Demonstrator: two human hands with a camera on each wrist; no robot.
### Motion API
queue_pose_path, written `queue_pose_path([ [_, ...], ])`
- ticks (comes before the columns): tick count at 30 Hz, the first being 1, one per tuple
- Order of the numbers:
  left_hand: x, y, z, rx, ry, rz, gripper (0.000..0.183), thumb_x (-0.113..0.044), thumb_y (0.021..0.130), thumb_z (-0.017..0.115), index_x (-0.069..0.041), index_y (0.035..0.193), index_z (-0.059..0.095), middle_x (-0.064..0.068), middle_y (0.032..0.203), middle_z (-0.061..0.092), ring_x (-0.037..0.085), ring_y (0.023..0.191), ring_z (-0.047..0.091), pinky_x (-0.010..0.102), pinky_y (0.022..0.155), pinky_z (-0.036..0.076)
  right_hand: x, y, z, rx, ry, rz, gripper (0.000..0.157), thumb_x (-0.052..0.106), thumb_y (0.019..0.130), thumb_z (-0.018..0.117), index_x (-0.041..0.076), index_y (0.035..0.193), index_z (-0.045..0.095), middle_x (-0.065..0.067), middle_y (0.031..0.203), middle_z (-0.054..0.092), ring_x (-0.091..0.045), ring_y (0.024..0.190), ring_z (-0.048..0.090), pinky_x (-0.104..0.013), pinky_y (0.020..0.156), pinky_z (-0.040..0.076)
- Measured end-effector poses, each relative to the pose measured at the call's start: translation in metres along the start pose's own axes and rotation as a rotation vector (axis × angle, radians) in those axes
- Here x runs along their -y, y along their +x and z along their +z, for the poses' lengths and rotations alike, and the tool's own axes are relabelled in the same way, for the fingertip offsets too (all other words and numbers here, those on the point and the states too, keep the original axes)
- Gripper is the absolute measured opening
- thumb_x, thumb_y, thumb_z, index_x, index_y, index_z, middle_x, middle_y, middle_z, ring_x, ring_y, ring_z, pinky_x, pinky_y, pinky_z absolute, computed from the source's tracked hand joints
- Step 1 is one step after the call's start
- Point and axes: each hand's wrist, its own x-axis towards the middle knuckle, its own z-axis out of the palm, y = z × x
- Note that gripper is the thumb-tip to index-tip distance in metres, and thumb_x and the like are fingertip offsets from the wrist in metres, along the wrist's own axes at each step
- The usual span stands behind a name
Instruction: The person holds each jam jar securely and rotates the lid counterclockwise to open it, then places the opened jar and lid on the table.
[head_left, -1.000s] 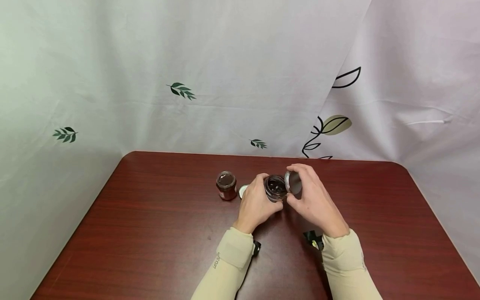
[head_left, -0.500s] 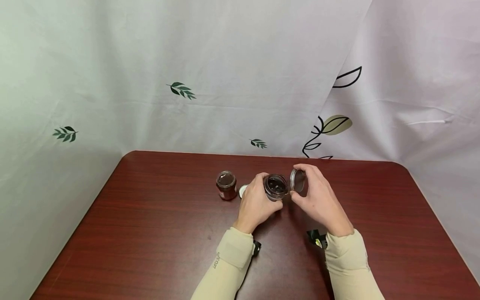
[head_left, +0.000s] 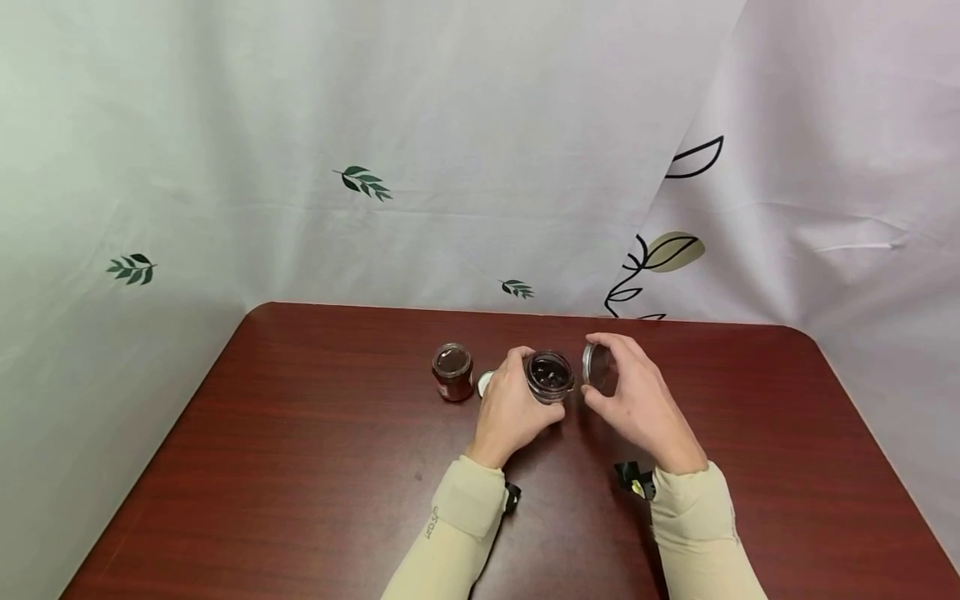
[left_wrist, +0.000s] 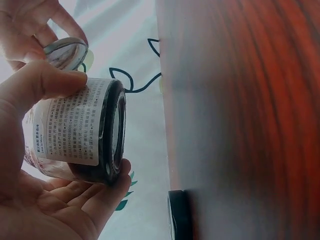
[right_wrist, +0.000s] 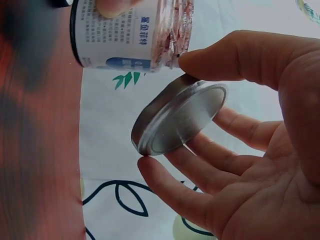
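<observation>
My left hand (head_left: 513, 408) grips an open glass jar (head_left: 550, 375) around its side, its mouth toward the head camera and dark contents inside. In the left wrist view this jar (left_wrist: 75, 130) has a printed white label, and its base is held off the tabletop. Just to the right, my right hand (head_left: 637, 400) pinches a silver metal lid (right_wrist: 182, 117) by its rim between thumb and fingers. The lid stands on edge, apart from the jar's threaded neck (right_wrist: 172, 32). Part of the jar's side is hidden by my left fingers.
A second jar (head_left: 453, 372) with reddish-brown contents stands uncovered on the dark red wooden table (head_left: 300, 467), left of my hands. Beside it lies a white disc (head_left: 486, 382), partly hidden behind my left hand. A pale patterned curtain (head_left: 450, 150) hangs behind the table.
My right hand has moved a little to the right with the lid, widening the gap from the jar. The left hand and its jar have hardly shifted.
</observation>
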Motion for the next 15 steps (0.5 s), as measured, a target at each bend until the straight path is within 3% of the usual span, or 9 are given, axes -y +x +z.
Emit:
queue_pose_path([
  [6, 0.002, 0.0, 0.0, -0.008, -0.009, 0.033, 0.08, -0.023, 0.062, 0.083, -0.008, 0.134, 0.052, 0.006, 0.117, 0.066, 0.021, 0.103, 0.065, 0.037, 0.088, 0.052, -0.007, -0.001, 0.001, -0.003, 0.053, 0.02, 0.063, 0.002, 0.077, 0.078, 0.003, 0.135, 0.054, -0.015, 0.124, 0.057, -0.032, 0.095, 0.069, -0.048, 0.085, 0.054],
  [15, 0.004, -0.001, 0.002, 0.003, 0.0, 0.024, 0.074, -0.022, 0.062, 0.083, -0.009, 0.129, 0.054, 0.005, 0.115, 0.066, 0.021, 0.101, 0.065, 0.037, 0.087, 0.052, -0.017, 0.0, 0.002, 0.004, 0.075, 0.041, 0.064, 0.004, 0.078, 0.08, 0.004, 0.135, 0.053, -0.015, 0.129, 0.056, -0.034, 0.105, 0.067, -0.049, 0.09, 0.053],
])
